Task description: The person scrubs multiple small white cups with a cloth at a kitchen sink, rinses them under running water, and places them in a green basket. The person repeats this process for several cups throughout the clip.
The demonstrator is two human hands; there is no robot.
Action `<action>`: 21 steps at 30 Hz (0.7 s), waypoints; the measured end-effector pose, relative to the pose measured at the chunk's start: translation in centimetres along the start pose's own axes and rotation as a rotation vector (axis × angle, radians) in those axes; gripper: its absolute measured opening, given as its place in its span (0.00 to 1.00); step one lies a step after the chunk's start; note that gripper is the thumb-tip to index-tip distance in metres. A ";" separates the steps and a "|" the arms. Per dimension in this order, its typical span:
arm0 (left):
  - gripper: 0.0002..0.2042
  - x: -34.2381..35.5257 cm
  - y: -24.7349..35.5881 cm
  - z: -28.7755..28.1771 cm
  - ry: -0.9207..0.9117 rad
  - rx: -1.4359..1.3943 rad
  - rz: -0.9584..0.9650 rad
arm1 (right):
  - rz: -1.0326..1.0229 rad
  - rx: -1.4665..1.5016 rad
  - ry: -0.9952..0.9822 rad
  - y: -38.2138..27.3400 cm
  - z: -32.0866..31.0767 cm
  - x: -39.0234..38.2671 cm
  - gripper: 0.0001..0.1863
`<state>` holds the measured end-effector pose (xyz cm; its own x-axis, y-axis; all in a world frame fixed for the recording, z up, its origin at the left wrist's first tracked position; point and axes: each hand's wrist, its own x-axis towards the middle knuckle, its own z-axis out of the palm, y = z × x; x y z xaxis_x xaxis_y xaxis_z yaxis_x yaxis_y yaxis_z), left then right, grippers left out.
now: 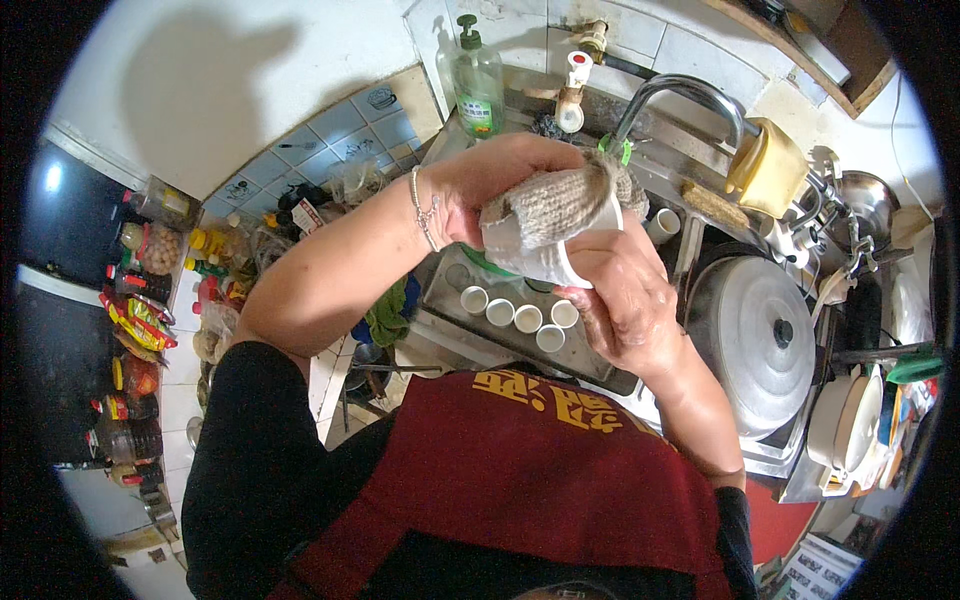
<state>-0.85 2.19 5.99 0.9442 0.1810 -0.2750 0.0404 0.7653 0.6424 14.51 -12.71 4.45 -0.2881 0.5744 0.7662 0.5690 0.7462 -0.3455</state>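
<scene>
Above the sink [460, 330], my left hand [500, 165] is closed on a beige knitted cloth [565, 208], its fingers mostly hidden. The cloth lies over a tilted white cup or bowl [520, 262] and presses against it. My right hand [630, 300] grips the vessel's rim from the right, thumb and fingers closed on it. Below both hands, several small white cups [528, 318] stand upright in a group in the sink. Another white cup [663, 225] is by the sink's right edge.
A large lidded metal pot [750, 335] stands to the right. Behind the sink are a curved faucet [685, 90], a green-labelled pump bottle [478, 90] and a red-topped valve [577, 75]. A yellow cloth [768, 165] hangs at right. Bottles and jars [155, 250] line the left.
</scene>
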 end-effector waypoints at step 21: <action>0.20 -0.9 -7.4 4.6 0.344 -0.090 0.969 | -0.156 -0.620 -0.025 -2.0 1.6 1.4 0.17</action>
<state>-0.51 -6.49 4.78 0.4131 0.9008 0.1335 -0.7264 0.2375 0.6450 11.72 -12.89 5.31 -0.4171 0.4881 0.7667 0.8566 0.4930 0.1522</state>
